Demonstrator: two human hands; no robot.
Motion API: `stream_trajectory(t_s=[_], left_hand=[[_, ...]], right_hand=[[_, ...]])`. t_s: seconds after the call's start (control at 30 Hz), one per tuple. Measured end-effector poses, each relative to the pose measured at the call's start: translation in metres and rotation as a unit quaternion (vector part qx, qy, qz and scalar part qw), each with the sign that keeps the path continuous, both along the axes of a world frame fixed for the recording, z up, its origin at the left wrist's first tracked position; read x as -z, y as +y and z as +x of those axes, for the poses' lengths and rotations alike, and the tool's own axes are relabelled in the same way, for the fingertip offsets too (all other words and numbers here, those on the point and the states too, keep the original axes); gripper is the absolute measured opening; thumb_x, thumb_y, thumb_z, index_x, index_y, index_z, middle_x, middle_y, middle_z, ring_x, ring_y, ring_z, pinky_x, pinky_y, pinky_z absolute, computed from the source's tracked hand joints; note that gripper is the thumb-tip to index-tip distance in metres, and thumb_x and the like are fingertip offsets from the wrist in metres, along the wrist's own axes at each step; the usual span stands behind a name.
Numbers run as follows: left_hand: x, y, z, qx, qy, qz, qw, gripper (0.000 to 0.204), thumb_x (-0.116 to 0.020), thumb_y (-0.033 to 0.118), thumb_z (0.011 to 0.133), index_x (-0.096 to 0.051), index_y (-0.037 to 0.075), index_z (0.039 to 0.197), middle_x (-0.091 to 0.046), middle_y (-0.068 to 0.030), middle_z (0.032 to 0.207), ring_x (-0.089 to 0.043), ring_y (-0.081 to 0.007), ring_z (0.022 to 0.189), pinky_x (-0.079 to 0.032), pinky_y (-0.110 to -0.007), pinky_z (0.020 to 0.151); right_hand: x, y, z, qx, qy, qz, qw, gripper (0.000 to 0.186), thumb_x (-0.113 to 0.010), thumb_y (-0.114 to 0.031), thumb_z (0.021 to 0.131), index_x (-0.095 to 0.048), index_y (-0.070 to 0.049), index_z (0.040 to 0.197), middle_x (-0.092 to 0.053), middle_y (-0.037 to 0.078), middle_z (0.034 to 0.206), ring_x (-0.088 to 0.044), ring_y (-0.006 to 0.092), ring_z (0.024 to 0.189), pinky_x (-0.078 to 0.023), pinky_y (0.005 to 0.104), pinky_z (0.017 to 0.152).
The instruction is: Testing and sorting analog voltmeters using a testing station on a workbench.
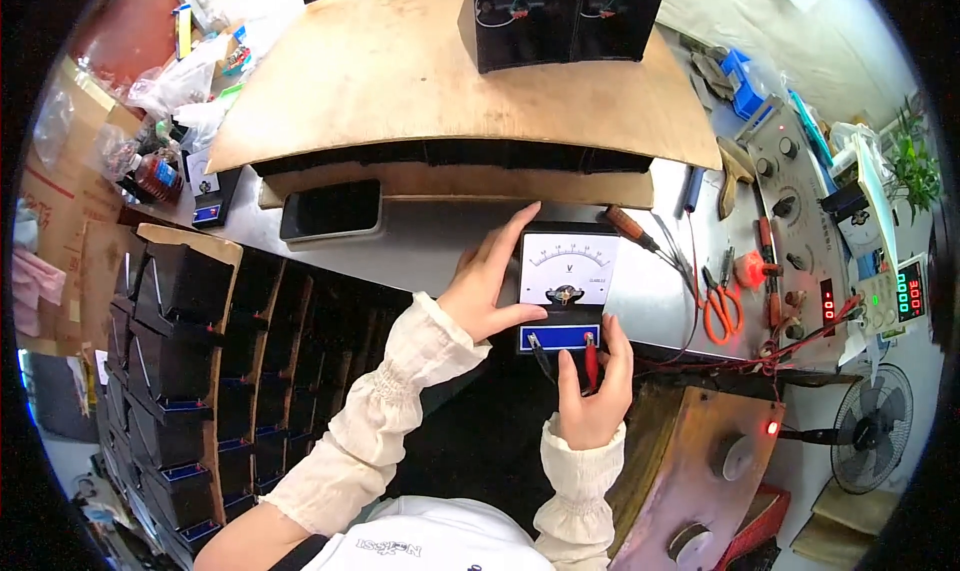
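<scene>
A voltmeter (pixel 566 266) with a white dial face, black housing and blue terminal strip sits at the bench's front edge. My left hand (pixel 490 289) grips its left side, fingers along the edge and thumb beside the lower front. A black alligator clip (pixel 538 349) is on the left terminal. On the right terminal is a red alligator clip (pixel 591 359), lying between the thumb and fingers of my right hand (pixel 597 396). The index fingertip of that hand reaches the meter's lower right edge. Cream sleeves cover both forearms.
A phone (pixel 332 211) lies left of the meter. To the right are a soldering-iron-like tool (pixel 632 228), orange-handled scissors (pixel 720 306) and a power unit (pixel 800 221) with red leads. Black meters fill a stacked rack (pixel 190 371) at left. A wooden board (pixel 400 81) spans the back.
</scene>
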State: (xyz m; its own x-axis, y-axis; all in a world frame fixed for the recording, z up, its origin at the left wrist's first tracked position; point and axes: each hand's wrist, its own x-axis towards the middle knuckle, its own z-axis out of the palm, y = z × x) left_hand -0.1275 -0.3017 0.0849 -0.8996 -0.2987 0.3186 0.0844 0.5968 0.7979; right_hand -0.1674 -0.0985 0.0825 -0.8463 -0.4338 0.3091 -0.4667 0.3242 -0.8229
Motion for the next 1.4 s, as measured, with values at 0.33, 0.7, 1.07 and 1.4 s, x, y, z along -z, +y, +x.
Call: stream_trajectory(t_s=[0.33,0.7,1.07,1.4], left_hand=[[-0.001,0.003,0.003,0.003,-0.004,0.001,1.0,0.111,-0.084,0.021,0.068,-0.014,0.012,0.154,-0.04,-0.0263,0.141,-0.041,-0.0431,0.131,-0.033,-0.047,0.109],[0.0,0.002,-0.002,0.012,-0.035,0.024,0.999,0.115,-0.086,0.02,0.069,-0.01,0.006,0.155,-0.026,-0.0229,0.154,-0.028,-0.0347,0.143,-0.024,-0.042,0.116],[-0.003,0.01,0.002,0.002,0.007,0.027,1.0,0.109,-0.084,0.02,0.067,-0.019,0.011,0.154,-0.044,-0.0263,0.14,-0.043,-0.0408,0.129,-0.032,-0.043,0.11],[-0.045,0.079,0.036,0.071,0.039,-0.084,0.993,0.091,-0.083,0.005,0.065,-0.039,-0.001,0.144,-0.046,-0.0232,0.139,-0.047,-0.0391,0.128,-0.039,-0.044,0.106]], right_hand=[[0.003,0.01,-0.002,0.005,0.041,0.022,0.999,0.054,-0.071,-0.006,0.083,-0.051,0.006,0.132,-0.057,0.022,0.127,-0.056,0.037,0.116,-0.045,0.0414,0.099],[0.003,0.025,-0.006,0.026,-0.009,-0.01,1.0,0.039,-0.075,-0.001,0.078,-0.061,0.001,0.114,-0.059,0.015,0.106,-0.062,0.0241,0.088,-0.052,0.0316,0.075],[-0.007,0.003,-0.016,-0.017,0.111,0.043,0.993,0.095,-0.088,-0.025,0.065,-0.039,0.009,0.138,-0.05,0.029,0.132,-0.051,0.0436,0.118,-0.043,0.0453,0.099],[0.024,0.076,-0.003,0.211,0.134,0.03,0.968,0.11,-0.084,-0.039,0.064,-0.028,0.016,0.142,-0.042,0.037,0.137,-0.047,0.0476,0.124,-0.037,0.0479,0.107]])
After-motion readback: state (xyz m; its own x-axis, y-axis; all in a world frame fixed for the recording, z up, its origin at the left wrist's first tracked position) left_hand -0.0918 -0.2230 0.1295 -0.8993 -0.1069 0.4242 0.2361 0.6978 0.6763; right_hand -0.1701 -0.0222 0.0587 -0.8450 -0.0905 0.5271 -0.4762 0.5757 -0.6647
